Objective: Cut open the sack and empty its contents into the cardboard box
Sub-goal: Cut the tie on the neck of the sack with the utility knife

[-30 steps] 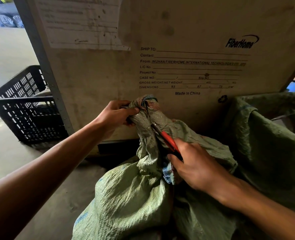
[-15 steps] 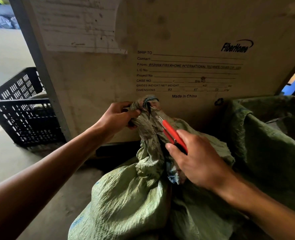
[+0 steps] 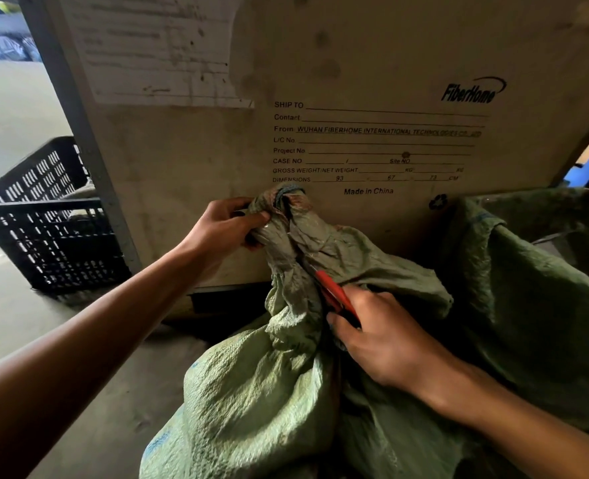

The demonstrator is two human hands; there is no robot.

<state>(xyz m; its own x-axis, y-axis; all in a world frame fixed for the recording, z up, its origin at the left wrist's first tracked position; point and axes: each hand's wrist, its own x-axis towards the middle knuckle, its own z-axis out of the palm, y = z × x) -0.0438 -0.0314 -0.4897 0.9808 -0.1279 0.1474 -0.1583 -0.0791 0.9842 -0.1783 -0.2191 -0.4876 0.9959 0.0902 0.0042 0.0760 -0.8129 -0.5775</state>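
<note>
Gripping tied neck of green woven sack, left hand; right hand clutches red-handled cutter. Printed cardboard box behind; black slotted crate left, contents unclear.

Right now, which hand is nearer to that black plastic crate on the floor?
The left hand. It grips the sack's tied neck, just right of the black crate. The right hand, holding the red-handled cutter, is lower and farther right, beyond the sack's neck.
</note>
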